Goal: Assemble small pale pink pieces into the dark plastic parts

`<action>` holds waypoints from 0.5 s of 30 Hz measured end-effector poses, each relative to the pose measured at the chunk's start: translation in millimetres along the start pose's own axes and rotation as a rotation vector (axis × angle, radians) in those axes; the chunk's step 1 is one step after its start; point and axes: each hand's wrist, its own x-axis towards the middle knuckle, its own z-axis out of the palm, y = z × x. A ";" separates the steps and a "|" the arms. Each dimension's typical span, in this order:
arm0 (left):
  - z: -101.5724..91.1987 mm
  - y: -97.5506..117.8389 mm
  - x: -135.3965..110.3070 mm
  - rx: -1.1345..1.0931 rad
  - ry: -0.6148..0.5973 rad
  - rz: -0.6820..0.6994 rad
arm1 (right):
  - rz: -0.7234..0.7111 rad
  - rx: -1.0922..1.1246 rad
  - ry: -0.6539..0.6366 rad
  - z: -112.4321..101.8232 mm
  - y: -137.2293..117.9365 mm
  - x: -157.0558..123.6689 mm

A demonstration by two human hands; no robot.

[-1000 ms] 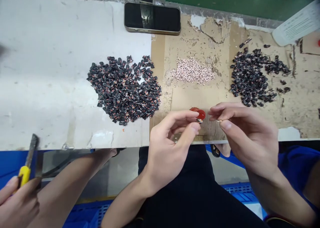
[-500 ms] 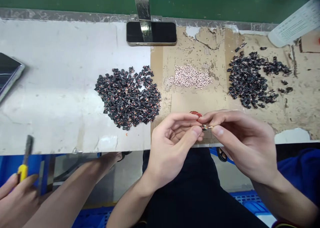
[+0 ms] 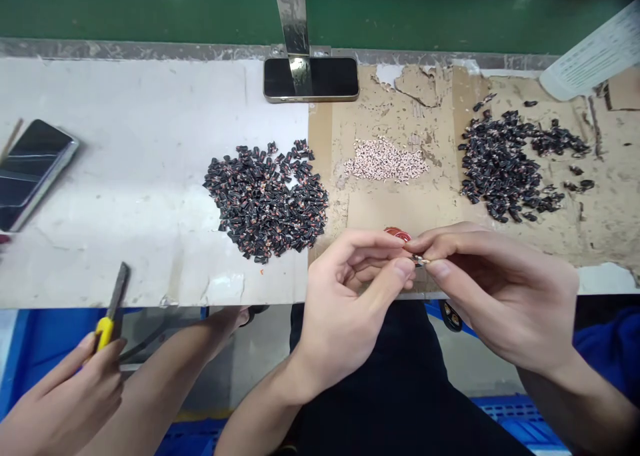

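Note:
Near the table's front edge, my left hand (image 3: 345, 316) and my right hand (image 3: 505, 299) meet fingertip to fingertip. Between the left thumb and fingers is a small black part (image 3: 415, 259) with a metallic bit, mostly covered. The right thumb and forefinger pinch a tiny light coppery piece (image 3: 425, 262) against its end. Just behind the fingertips lies a red round thing (image 3: 397, 233), partly hidden. Beyond my hands is a heap of tiny pinkish pieces (image 3: 386, 161). Heaps of small black parts lie to the left (image 3: 267, 203) and right (image 3: 500, 169).
A phone (image 3: 325, 81) lies against the back rail, and another phone (image 3: 33, 169) at the left. A co-worker's hand (image 3: 75, 393) holds a yellow utility knife (image 3: 106, 331) at the left front edge. A translucent white cup (image 3: 590, 56) is at the back right.
The view has shifted slightly. My fingertips have drawn closer together around the small parts. The co-worker's hand with the knife has moved right and up to the table edge.

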 end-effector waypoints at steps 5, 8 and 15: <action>1.1 5.2 -2.5 0.077 0.010 0.025 | -0.057 -0.101 -0.052 -5.5 -2.6 6.9; 1.7 7.1 -2.5 0.054 0.004 0.040 | -0.007 0.031 0.000 -2.6 -3.3 10.8; 5.5 7.8 1.3 -0.077 -0.035 -0.004 | 0.064 0.291 0.114 10.9 -3.8 8.3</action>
